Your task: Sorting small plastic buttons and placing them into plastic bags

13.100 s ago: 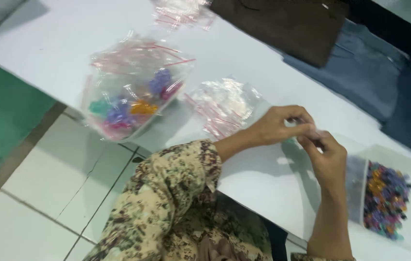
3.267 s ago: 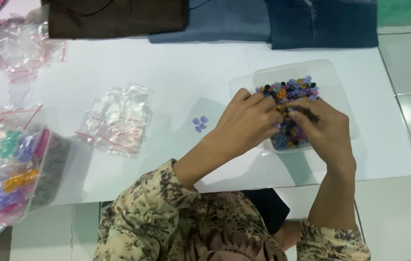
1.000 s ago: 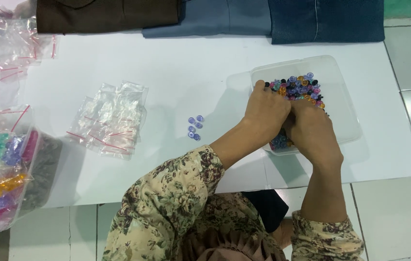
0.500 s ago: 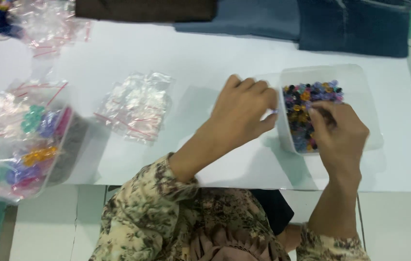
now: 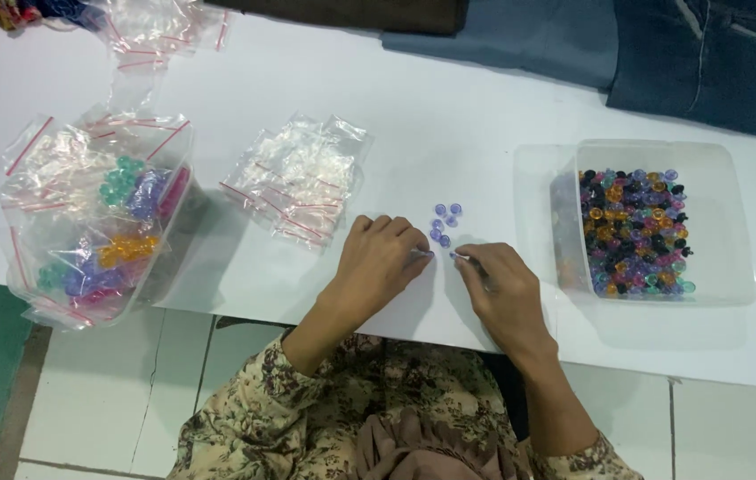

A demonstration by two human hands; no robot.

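On the white surface (image 5: 485, 98), seen from the head camera, both hands rest near the front edge with their fingertips almost meeting. The left hand (image 5: 382, 262) lies palm down, fingers curled, pinching a small purple bead at its tip. The right hand (image 5: 502, 284) does the same, thumb and forefinger closed on another small bead. Just above the fingertips lies a little cluster of purple beads (image 5: 445, 218), loose on the surface and apart from both hands. To the right stands a clear plastic tub (image 5: 724, 222) filled with mixed coloured beads (image 5: 631, 231). Left of the hands lies a pile of empty small zip bags (image 5: 298, 178), and farther left a large clear bag (image 5: 94, 213) holding packets of sorted beads overhangs the edge. Dark folded cloth (image 5: 707, 53) lies along the far side.
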